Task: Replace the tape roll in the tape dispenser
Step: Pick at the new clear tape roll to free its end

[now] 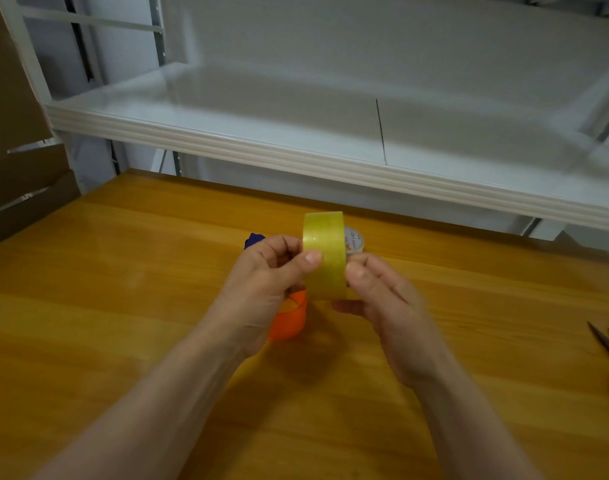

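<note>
Tape roll (324, 256), yellow-clear, upright on edge, held by left hand (261, 275), right hand (375, 292)

Wooden surface (123, 271) in front of a white metal shelf (261, 112).
The surface is warm yellow-brown wood with long grain lines. The shelf board has a ribbed front edge and one thin dark seam across it. A white post (21, 46) carries it at the left. Brown cardboard (9, 116) stands at the left edge. The back wall (365, 29) is pale grey, and the light is soft.
</note>
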The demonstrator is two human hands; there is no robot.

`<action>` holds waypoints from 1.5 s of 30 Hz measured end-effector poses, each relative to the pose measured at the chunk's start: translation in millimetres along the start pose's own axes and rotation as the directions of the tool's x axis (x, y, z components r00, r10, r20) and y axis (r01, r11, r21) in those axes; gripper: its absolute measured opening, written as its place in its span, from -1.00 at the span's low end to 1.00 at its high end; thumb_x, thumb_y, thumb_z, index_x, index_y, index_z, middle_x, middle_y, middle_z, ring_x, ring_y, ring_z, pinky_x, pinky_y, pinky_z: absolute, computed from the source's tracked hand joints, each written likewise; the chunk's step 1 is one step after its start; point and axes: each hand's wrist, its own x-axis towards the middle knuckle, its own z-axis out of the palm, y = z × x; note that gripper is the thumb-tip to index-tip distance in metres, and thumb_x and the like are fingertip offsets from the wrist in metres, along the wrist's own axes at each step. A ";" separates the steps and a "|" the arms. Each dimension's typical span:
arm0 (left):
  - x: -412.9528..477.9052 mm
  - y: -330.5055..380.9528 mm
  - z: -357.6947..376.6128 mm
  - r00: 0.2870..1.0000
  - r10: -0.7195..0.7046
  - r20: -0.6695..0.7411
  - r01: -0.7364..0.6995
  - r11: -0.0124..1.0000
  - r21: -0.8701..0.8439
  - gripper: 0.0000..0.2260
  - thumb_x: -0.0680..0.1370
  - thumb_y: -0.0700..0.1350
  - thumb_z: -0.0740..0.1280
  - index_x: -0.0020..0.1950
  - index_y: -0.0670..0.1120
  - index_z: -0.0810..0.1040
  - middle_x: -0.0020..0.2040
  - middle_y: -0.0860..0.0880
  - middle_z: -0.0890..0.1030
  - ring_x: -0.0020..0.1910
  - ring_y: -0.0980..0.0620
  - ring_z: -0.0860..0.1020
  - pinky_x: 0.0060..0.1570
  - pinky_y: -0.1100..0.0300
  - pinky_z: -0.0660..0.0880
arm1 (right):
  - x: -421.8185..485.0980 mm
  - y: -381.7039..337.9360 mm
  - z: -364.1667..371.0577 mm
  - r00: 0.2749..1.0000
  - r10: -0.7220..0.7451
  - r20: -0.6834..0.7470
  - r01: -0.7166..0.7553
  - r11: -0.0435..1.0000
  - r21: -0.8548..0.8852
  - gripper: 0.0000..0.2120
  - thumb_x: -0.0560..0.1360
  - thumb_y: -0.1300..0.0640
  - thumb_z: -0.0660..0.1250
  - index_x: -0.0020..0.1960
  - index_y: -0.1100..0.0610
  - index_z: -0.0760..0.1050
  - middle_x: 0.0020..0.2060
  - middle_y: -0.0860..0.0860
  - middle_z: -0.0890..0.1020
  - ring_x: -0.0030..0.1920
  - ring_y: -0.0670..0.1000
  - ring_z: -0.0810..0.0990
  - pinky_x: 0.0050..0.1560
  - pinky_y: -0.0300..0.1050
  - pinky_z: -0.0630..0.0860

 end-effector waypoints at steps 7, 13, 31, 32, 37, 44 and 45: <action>-6.5 -10.9 9.4 0.993 0.089 0.077 -0.099 0.985 0.144 -0.71 0.45 -0.30 0.45 0.17 -0.23 0.57 0.05 -0.26 0.65 0.03 -0.07 0.60 0.07 0.12 0.60 | 2.9 -0.2 4.1 0.986 -0.040 -0.161 0.040 0.999 -0.003 -0.69 0.53 -0.17 0.29 0.04 0.05 0.58 -0.04 -0.01 0.75 -0.04 0.02 0.73 -0.07 -0.04 0.65; -7.1 -9.5 11.1 0.998 0.047 0.053 -0.053 0.992 0.113 -0.71 0.43 -0.16 0.43 0.15 -0.13 0.61 0.02 -0.12 0.66 0.00 -0.09 0.58 0.00 0.13 0.58 | 3.7 -0.1 5.6 0.987 -0.079 -0.136 0.072 0.996 -0.057 -0.74 0.59 -0.11 0.30 0.00 0.08 0.57 -0.09 0.09 0.70 -0.09 0.06 0.69 -0.14 -0.13 0.64; -10.2 -4.8 16.5 0.992 0.069 0.108 -0.063 0.997 -0.054 -0.62 0.48 -0.20 0.41 0.30 -0.13 0.56 0.21 -0.19 0.67 0.22 -0.15 0.62 0.21 0.07 0.56 | 1.6 -1.8 11.9 0.973 -0.154 -0.174 0.154 0.988 -0.014 -0.73 0.53 -0.01 0.29 -0.03 0.22 0.49 -0.06 0.37 0.52 -0.04 0.46 0.51 -0.05 0.54 0.50; -10.5 -1.6 17.3 0.995 0.043 0.095 -0.033 0.994 -0.101 -0.62 0.51 -0.12 0.41 0.31 -0.17 0.56 0.18 -0.19 0.68 0.17 -0.14 0.64 0.15 0.08 0.59 | 1.4 -1.9 12.1 0.975 -0.152 -0.160 0.151 0.988 -0.018 -0.73 0.52 0.00 0.29 -0.04 0.23 0.48 -0.08 0.37 0.51 -0.07 0.45 0.51 -0.06 0.54 0.50; -10.3 6.9 15.2 0.998 -0.022 0.060 0.037 0.967 -0.253 -0.61 0.53 -0.07 0.40 0.30 -0.24 0.56 0.11 -0.20 0.70 0.04 -0.10 0.67 -0.03 0.16 0.63 | 0.2 -2.1 16.8 0.977 -0.174 -0.124 0.165 0.983 -0.081 -0.72 0.48 -0.03 0.29 -0.09 0.22 0.44 -0.15 0.33 0.47 -0.14 0.42 0.48 -0.13 0.53 0.49; -13.6 0.1 21.4 0.994 0.015 0.108 0.003 0.986 -0.168 -0.58 0.48 -0.15 0.43 0.34 -0.16 0.54 0.20 -0.15 0.68 0.17 -0.09 0.66 0.08 0.17 0.59 | 2.1 -2.0 12.9 0.972 -0.151 -0.178 0.149 0.989 -0.025 -0.68 0.49 -0.03 0.28 -0.06 0.26 0.45 -0.08 0.42 0.48 -0.09 0.46 0.49 -0.08 0.53 0.49; -14.2 3.8 22.1 0.995 -0.011 0.096 0.030 0.980 -0.196 -0.59 0.51 -0.05 0.41 0.31 -0.18 0.56 0.14 -0.14 0.70 0.07 -0.05 0.67 -0.01 0.20 0.60 | 1.5 -1.6 13.6 0.975 -0.144 -0.167 0.143 0.990 -0.018 -0.67 0.49 -0.03 0.28 -0.06 0.28 0.44 -0.08 0.44 0.48 -0.08 0.48 0.49 -0.09 0.54 0.49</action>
